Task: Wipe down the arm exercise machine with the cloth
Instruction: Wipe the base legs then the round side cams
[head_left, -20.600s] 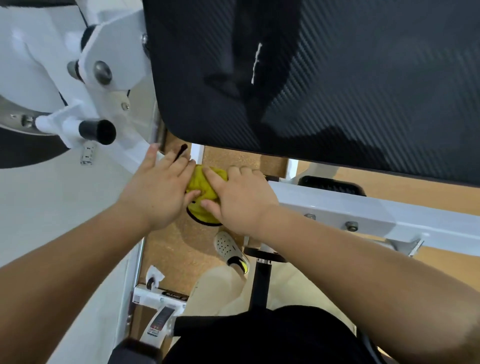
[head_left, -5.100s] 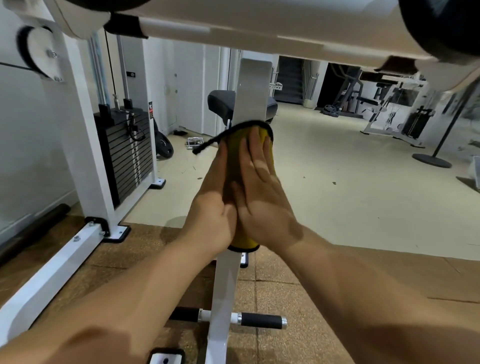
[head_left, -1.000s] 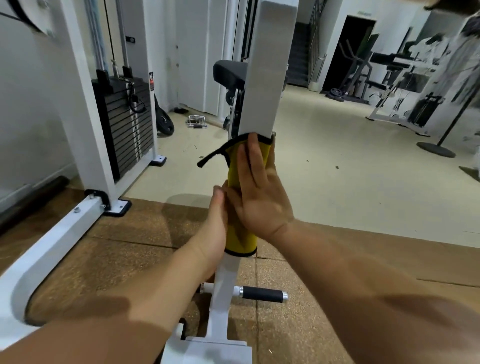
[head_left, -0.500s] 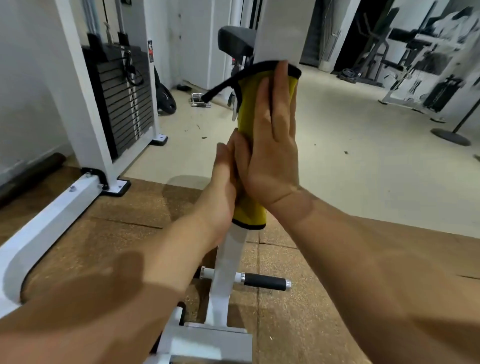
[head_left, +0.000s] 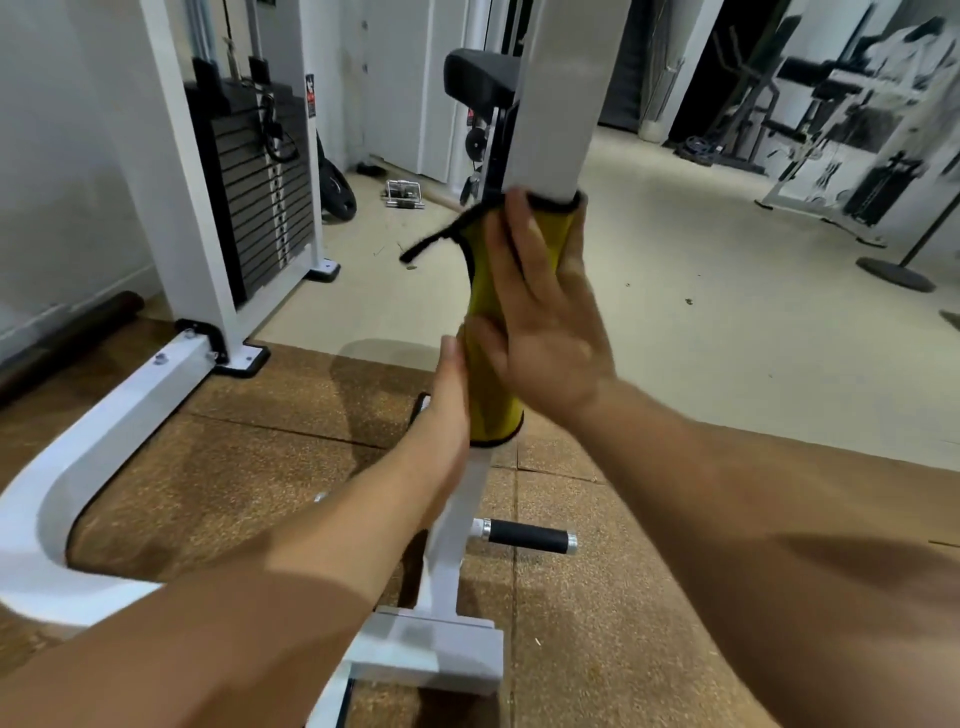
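Base rail: a white curved rail (head_left: 104, 415) is seen at the far left, lying on the brown rubber floor (head_left: 234, 467) and bolted to a white upright frame.
Weight stack: a black weight stack (head_left: 260, 182) is set behind that frame, with a dark plate (head_left: 337, 195) leaned just beside it.
Left hand: the left hand (head_left: 451, 387) is viewed edge-on; its fingers are held straight and pressed against the left side of the cloth. Nothing is gripped by it. Its outline is blurred.
Cloth: the yellow, black-edged cloth (head_left: 493, 405) is wrapped around the white post (head_left: 556, 104) of the arm machine, sandwiched between the two hands. A black strap (head_left: 431, 239) is seen sticking out at its upper left corner.
Right hand: the right hand (head_left: 545, 332) is laid flat on the front of the cloth, fingers straight and slightly spread, tips reaching the cloth's top edge. The cloth is pressed, not pinched.
Seat pad: a black pad (head_left: 478, 83) is partly hidden behind the post.
Foot peg: a black-gripped peg (head_left: 524, 535) is fixed low on the post, pointing right.
Background: further gym machines (head_left: 857, 130) are seen at the far right on the pale floor, well apart from the post.
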